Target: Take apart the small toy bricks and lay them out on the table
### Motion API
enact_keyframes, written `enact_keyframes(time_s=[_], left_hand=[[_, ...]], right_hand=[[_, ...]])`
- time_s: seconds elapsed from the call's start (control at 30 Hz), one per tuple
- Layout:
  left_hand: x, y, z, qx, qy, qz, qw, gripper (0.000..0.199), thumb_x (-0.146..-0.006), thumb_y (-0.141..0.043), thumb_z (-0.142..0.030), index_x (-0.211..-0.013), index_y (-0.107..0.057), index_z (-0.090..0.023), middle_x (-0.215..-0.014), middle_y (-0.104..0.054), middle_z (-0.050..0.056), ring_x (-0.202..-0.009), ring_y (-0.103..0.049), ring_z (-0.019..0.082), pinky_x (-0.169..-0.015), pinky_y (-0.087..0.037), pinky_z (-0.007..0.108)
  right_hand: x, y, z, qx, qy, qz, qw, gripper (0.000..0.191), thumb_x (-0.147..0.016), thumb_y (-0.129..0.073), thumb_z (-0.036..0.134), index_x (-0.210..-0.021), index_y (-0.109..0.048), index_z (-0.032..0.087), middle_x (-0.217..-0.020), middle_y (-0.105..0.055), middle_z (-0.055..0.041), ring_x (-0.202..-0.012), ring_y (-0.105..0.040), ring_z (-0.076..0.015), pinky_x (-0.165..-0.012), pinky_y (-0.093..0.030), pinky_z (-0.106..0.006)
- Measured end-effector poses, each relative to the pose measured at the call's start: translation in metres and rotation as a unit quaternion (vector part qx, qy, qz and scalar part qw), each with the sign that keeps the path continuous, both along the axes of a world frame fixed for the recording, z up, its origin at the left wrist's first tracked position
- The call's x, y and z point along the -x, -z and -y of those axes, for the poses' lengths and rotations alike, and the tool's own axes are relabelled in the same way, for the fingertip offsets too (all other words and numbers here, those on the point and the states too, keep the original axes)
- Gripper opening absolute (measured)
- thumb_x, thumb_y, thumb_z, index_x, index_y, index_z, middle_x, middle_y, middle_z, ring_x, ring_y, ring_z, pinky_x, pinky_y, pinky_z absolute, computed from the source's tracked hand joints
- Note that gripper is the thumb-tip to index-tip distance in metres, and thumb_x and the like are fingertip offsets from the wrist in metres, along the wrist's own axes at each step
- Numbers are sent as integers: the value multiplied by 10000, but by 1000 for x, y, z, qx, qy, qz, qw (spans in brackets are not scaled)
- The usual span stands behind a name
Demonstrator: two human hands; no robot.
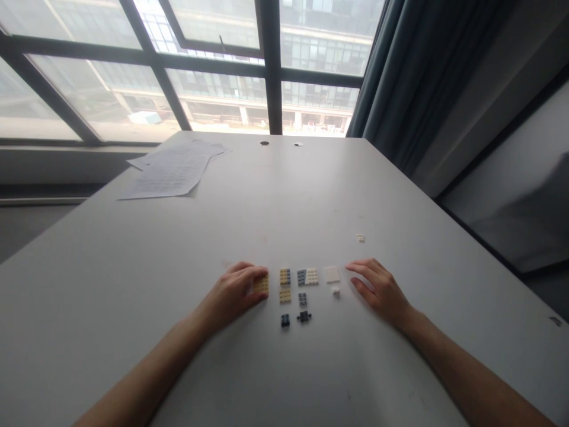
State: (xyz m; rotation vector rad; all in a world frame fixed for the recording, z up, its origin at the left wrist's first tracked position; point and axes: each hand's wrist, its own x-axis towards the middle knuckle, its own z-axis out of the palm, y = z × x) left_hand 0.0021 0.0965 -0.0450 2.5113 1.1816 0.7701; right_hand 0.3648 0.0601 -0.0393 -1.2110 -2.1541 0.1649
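Note:
My left hand (242,287) closes its thumb and fingers around a tan building-brick plate (262,285) at the left end of a group of pieces. Just right of it lie a tan-and-grey plate (285,276) and a smaller tan plate (285,295). A grey-and-white pair of plates (307,276) comes after, with a small grey plate (303,299) below. Nearer me are a dark brick (285,320) and a dark piece with side pins (304,316). My right hand (377,289) is open, fingers apart, beside a smooth white tile (332,274) and a tiny white piece (336,292).
A small cream piece (360,238) lies farther back, beyond my right hand. Printed papers (171,172) rest on the far left of the white table (275,207). Two round holes are near its back edge, by the window. A dark curtain (400,83) hangs at right.

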Motion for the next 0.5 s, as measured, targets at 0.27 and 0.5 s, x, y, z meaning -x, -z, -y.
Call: enact_keyframes(time_s=[0.27,0.5], left_hand=[[1,-10,-16,37,-28,-3,999,339,-782,-646,-411,-1050,-634,-204,-1016,-658,63,-886,-644,196,-828,-529,321],[-78,-44,-53,0,5,26,1000,317,-742,-696,-358,-1006,-635,-194,-959,-664,57,-831,-628,187,-813,-510,342]], right_hand=[[-3,1,-4,-28,23,-41,998,205,-893,-508,181,-1065,-616,208,-974,-660,-69,-929,-595,-216,-831,-499,-381],[-11,7,-10,-5,157,-154,975,138,-877,-546,234,-960,-651,201,-878,-669,-37,-808,-608,-190,-761,-491,-336]])
